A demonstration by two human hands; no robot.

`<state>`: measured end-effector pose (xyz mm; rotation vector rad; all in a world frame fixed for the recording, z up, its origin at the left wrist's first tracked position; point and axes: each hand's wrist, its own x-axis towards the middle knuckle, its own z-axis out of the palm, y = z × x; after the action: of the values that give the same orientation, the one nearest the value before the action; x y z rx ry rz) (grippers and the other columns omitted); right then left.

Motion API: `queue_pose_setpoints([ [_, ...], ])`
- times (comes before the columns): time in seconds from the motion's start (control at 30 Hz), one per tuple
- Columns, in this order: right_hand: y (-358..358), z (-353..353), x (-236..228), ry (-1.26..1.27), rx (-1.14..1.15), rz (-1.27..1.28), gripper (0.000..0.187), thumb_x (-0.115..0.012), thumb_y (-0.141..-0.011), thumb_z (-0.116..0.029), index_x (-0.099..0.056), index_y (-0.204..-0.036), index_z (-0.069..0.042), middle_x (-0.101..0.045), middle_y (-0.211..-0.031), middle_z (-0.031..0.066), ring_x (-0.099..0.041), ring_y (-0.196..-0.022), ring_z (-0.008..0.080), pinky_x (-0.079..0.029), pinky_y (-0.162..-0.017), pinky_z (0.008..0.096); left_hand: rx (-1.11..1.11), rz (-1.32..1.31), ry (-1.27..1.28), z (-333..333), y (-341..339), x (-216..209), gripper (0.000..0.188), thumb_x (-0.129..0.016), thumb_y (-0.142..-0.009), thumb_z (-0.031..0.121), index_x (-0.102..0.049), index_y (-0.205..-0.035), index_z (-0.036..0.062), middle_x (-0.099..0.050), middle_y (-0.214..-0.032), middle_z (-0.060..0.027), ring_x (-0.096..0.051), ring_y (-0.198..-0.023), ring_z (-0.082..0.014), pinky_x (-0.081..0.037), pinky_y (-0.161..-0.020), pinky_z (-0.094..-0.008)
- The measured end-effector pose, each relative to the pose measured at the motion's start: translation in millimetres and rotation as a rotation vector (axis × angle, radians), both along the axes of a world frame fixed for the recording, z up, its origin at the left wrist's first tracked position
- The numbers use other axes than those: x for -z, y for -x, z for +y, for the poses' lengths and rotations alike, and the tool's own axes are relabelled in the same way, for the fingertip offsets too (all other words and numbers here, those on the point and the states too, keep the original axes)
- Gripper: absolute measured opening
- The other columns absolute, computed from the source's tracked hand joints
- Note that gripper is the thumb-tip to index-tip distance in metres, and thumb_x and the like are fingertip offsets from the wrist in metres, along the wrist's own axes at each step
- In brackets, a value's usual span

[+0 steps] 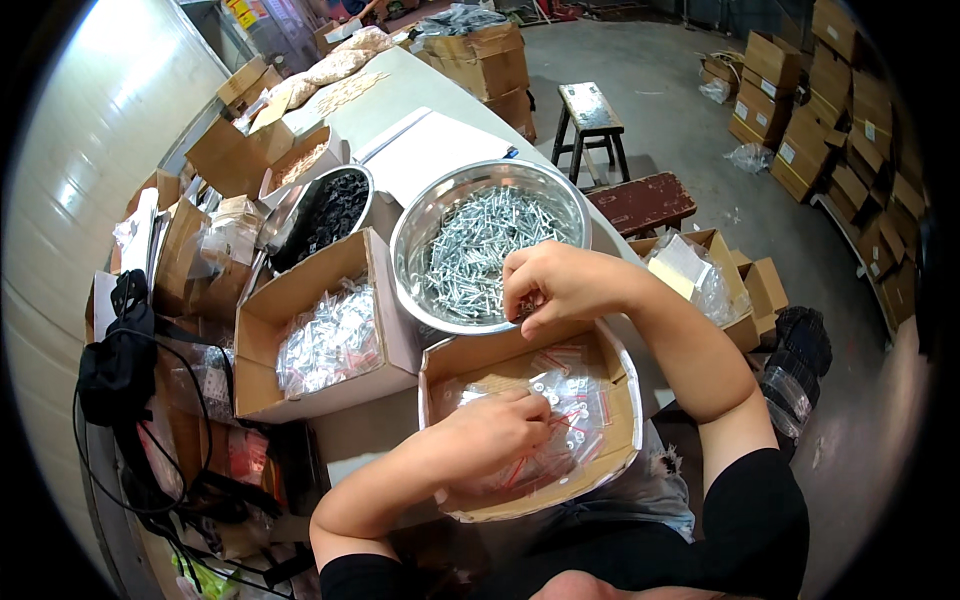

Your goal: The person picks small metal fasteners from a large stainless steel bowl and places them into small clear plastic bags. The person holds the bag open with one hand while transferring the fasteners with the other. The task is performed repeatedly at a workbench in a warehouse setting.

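Note:
My left hand [500, 432] is closed, its fingers curled down among small clear zip bags [583, 400] in a shallow cardboard box [622, 400]. Some of those bags have red strips and hold small white round pieces. Whatever the left fingertips grip is hidden beneath them. My right hand [562, 284] is pinched over the near right rim of a steel bowl [408, 235] heaped with silver screws [480, 240]. Something small shows at its fingertips, too little to name. The shallow box stands right below the bowl, nearest my body.
Left of the bowl, a cardboard box [255, 375] holds several filled clear bags [330, 345]. Behind it is a metal container of black pieces [335, 212]. White paper [430, 150] lies on the table. A stool [590, 110] and an open carton [735, 320] stand at the right.

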<state>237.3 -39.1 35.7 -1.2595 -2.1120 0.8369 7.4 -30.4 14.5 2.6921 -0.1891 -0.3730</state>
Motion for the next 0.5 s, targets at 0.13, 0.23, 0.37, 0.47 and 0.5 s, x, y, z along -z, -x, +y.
queue_pose_setpoints([
  [0.13,-1,-2,-1,-0.03,-0.039,0.061,0.021,-0.076,-0.067,0.007,-0.07,-0.084,-0.003,-0.063,-0.086,0.0068,-0.063,-0.078,0.0165,-0.051,-0.067,0.0285,-0.003,-0.111,0.069,-1,3,3,0.031,-0.065,-0.077,0.012,-0.062,-0.107,0.0058,-0.056,-0.113,-0.0102,-0.053,-0.11,-0.028,-0.048,-0.09,-0.0371],
  [0.23,-3,-2,-1,-0.032,-0.02,0.088,0.017,-0.073,-0.069,0.008,-0.07,-0.082,-0.002,-0.063,-0.086,0.0061,-0.063,-0.08,0.0164,-0.051,-0.068,0.027,0.001,-0.18,0.138,-3,5,2,0.03,-0.063,-0.074,0.009,-0.063,-0.103,0.0047,-0.057,-0.11,-0.0104,-0.053,-0.108,-0.028,-0.047,-0.091,-0.037],
  [0.37,-2,1,-1,-0.078,0.076,0.257,0.016,-0.072,-0.073,0.004,-0.069,-0.088,0.0,-0.066,-0.084,0.0075,-0.065,-0.079,0.0172,-0.053,-0.07,0.0271,0.066,-0.067,0.083,-10,-2,2,0.043,-0.063,-0.073,0.007,-0.06,-0.116,0.0072,-0.057,-0.114,-0.0104,-0.054,-0.111,-0.0294,-0.047,-0.093,-0.0384],
  [0.47,-3,3,2,-0.065,0.17,0.357,0.014,-0.068,-0.078,0.004,-0.066,-0.091,0.002,-0.066,-0.082,0.0069,-0.065,-0.077,0.0136,-0.052,-0.07,0.0259,-0.02,-0.039,0.101,-11,-1,-3,0.033,-0.062,-0.076,0.008,-0.059,-0.109,0.0054,-0.059,-0.107,-0.0141,-0.058,-0.101,-0.0322,-0.049,-0.085,-0.0403],
  [0.5,-3,3,2,-0.034,0.207,0.389,0.013,-0.066,-0.079,0.004,-0.065,-0.091,0.002,-0.066,-0.081,0.0069,-0.064,-0.076,0.0126,-0.052,-0.07,0.0256,-0.089,-0.065,0.15,-11,0,-3,0.027,-0.061,-0.078,0.009,-0.058,-0.104,0.0039,-0.06,-0.101,-0.0151,-0.059,-0.096,-0.0331,-0.05,-0.081,-0.0411],
])
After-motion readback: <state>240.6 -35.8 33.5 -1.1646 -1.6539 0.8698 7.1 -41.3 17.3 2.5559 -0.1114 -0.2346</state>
